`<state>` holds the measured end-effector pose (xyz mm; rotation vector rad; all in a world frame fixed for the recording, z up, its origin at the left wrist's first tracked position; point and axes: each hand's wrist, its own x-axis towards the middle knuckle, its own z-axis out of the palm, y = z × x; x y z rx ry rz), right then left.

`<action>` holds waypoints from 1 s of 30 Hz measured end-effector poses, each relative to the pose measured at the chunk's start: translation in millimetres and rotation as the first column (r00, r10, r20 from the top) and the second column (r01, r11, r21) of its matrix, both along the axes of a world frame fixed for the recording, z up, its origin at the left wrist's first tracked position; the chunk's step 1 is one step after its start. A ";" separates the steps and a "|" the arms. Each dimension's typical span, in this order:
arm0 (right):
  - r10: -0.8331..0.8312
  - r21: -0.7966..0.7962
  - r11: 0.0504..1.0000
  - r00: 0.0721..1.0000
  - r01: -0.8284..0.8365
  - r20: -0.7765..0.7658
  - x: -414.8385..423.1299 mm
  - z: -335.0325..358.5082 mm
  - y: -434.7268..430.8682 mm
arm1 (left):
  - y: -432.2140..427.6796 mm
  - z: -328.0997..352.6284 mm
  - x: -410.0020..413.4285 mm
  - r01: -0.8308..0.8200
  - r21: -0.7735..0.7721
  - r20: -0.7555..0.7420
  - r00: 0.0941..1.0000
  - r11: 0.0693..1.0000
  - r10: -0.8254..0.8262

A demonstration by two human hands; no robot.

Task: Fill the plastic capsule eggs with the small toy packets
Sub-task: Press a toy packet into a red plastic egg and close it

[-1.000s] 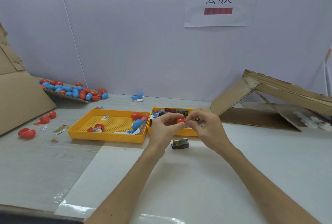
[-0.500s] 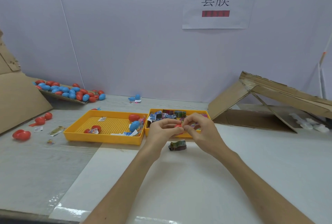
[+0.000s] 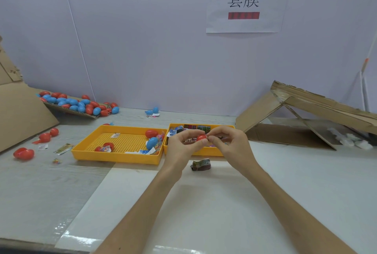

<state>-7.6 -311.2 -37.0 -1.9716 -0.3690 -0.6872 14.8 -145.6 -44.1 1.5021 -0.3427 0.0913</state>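
A pale lavender panelled wall point(image 3: 142, 39) stood behind a grey wood-grain counter point(image 3: 30, 192), whose near part lay under a glossy white sheet point(image 3: 204, 202). A white paper sign with black characters point(image 3: 243, 3) hung on the wall. A brown cardboard slab point(image 3: 20, 115) leaned at the left, a folded brown cardboard box point(image 3: 306, 101) at the right.

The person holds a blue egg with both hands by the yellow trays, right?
No. The head view shows the egg is red, not blue. Both the left hand and right hand do hold it by the yellow trays.
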 end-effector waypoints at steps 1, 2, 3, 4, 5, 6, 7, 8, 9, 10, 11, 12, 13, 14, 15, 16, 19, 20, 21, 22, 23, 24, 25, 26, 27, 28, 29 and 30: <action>0.001 0.008 1.000 1.000 -0.001 0.004 0.0 0.0 0.0 | -0.3 0.2 -0.2 0.006 -0.017 -0.007 1.000 1.000 -0.006; 0.002 0.016 1.000 1.000 -0.002 0.010 0.1 0.1 0.0 | -0.5 0.5 -0.8 0.017 -0.033 -0.014 1.000 0.999 -0.017; 0.000 0.021 1.000 1.000 -0.001 0.018 0.2 0.0 -0.1 | -0.5 0.9 -1.3 0.024 -0.041 -0.017 1.000 0.999 -0.024; -0.003 0.020 1.000 1.000 0.002 0.030 0.4 0.0 -0.1 | -0.5 1.2 -1.6 0.024 -0.039 -0.014 1.000 0.999 -0.025; -0.005 0.011 1.000 0.999 0.005 0.043 0.5 -0.1 -0.1 | -0.5 1.3 -1.6 0.021 -0.029 -0.009 1.000 0.999 -0.022; -0.005 0.000 1.000 0.999 0.005 0.054 0.8 -0.2 0.0 | -0.5 1.2 -1.3 0.019 -0.017 -0.003 1.000 1.000 -0.019; -0.002 -0.009 1.000 0.998 0.003 0.060 0.9 -0.6 0.0 | -0.7 1.0 -1.2 0.019 -0.008 0.001 1.000 1.000 -0.019; 0.003 -0.016 1.000 0.998 -0.002 0.062 1.1 -1.0 0.2 | -0.8 0.9 -1.3 0.018 -0.002 0.003 1.000 1.000 -0.018; 0.008 -0.020 1.000 0.998 -0.007 0.061 1.2 -1.5 0.1 | -1.1 0.7 -1.5 0.019 -0.002 0.002 1.000 1.000 -0.019; 0.013 -0.021 1.000 0.998 -0.012 0.059 1.4 -1.9 0.0 | -1.3 0.5 -1.6 0.025 -0.012 -0.004 1.000 1.000 -0.025; 0.017 -0.021 1.000 0.998 -0.015 0.057 1.6 -2.0 -0.3 | -1.4 0.3 -1.7 0.038 -0.033 -0.016 0.999 0.999 -0.038; 0.019 -0.019 1.000 0.998 -0.018 0.056 1.7 -2.0 -0.4 | -1.4 0.1 -1.9 0.057 -0.060 -0.033 0.998 0.997 -0.059; 0.023 -0.016 1.000 0.998 -0.022 0.056 1.7 -2.0 -0.5 | -1.3 -0.1 -1.9 0.079 -0.090 -0.050 0.995 0.993 -0.084; 0.028 -0.013 1.000 0.998 -0.027 0.055 1.7 -2.0 -0.5 | -0.9 -0.4 -1.8 0.099 -0.121 -0.066 0.992 0.988 -0.108; 0.032 -0.008 0.999 0.998 -0.032 0.050 1.6 -2.1 -0.3 | -0.3 -0.7 -1.3 0.115 -0.152 -0.081 0.989 0.982 -0.128; 0.038 0.000 0.999 0.999 -0.038 0.039 1.3 -2.2 0.0 | 0.5 -1.1 -0.5 0.126 -0.182 -0.096 0.985 0.975 -0.145; 0.073 0.047 0.996 0.997 -0.073 -0.002 -0.1 0.4 0.1 | 2.7 -1.6 2.0 0.159 -0.286 -0.154 0.966 0.945 -0.209; 0.085 0.063 0.994 0.996 -0.084 -0.007 0.4 1.7 -0.5 | 3.3 -1.4 2.9 0.166 -0.324 -0.177 0.956 0.931 -0.232; 0.093 0.081 0.992 0.996 -0.092 -0.011 0.9 2.9 -1.2 | 4.1 -1.2 4.0 0.170 -0.362 -0.199 0.947 0.917 -0.254; 0.101 0.107 0.989 0.995 -0.099 -0.019 1.5 3.8 -1.6 | 4.6 -0.9 5.0 0.176 -0.398 -0.214 0.937 0.900 -0.277; 0.112 0.144 0.984 0.993 -0.107 -0.029 2.1 4.3 -1.9 | 5.2 -0.4 5.6 0.184 -0.433 -0.224 0.926 0.882 -0.303; 0.121 0.181 0.977 0.992 -0.113 -0.038 2.6 4.4 -2.2 | 5.8 0.2 5.9 0.195 -0.466 -0.229 0.915 0.863 -0.331; 0.117 0.204 0.973 0.993 -0.107 -0.034 2.8 4.0 -2.3 | 6.5 0.6 5.9 0.206 -0.500 -0.233 0.904 0.841 -0.359; 0.090 0.208 0.974 0.996 -0.085 -0.015 2.8 3.3 -2.2 | 7.3 0.8 5.9 0.216 -0.534 -0.235 0.891 0.817 -0.389; 0.043 0.192 0.980 0.999 -0.047 0.023 2.4 2.6 -1.9 | 8.0 0.6 5.9 0.224 -0.567 -0.235 0.878 0.792 -0.416; -0.013 0.154 0.988 0.997 0.001 0.077 2.2 2.0 -1.8 | 8.6 0.6 6.0 0.229 -0.595 -0.234 0.867 0.770 -0.439; -0.066 0.097 0.994 0.987 0.052 0.146 2.0 1.0 -1.5 | 9.3 0.6 5.7 0.228 -0.618 -0.236 0.859 0.753 -0.454; -0.108 0.034 0.994 0.969 0.103 0.223 2.0 -0.4 -0.7 | 9.6 0.8 5.4 0.218 -0.638 -0.241 0.854 0.738 -0.461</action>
